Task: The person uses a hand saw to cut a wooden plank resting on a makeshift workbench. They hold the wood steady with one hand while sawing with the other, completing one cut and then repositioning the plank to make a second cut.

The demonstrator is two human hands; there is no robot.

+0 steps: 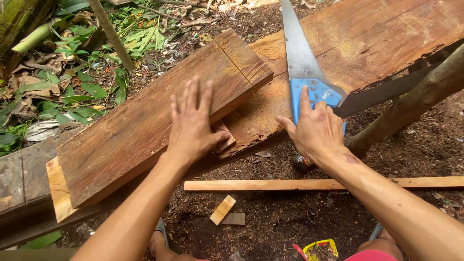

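A reddish plank [145, 125] is pinned flat while a handsaw [304, 63] is gripped beside it.

The left hand [193, 128] is laid on the plank with fingers spread; the right hand [316, 130] is closed around the blue saw handle [314, 94], index finger extended, above the sawdust-strewn lower board [367, 38].

Reddish-brown plank [145, 121] flat on bench; blue-handled saw [302, 63] lying on wider board [367, 43].

Hidden and cropped parts

The saw [302, 58] blade tip runs off the top edge, and its blue handle [314, 94] lies mostly under the right hand [316, 130]. The yellow packet [320, 249] and the sandalled foot [159, 239] are cut off below.
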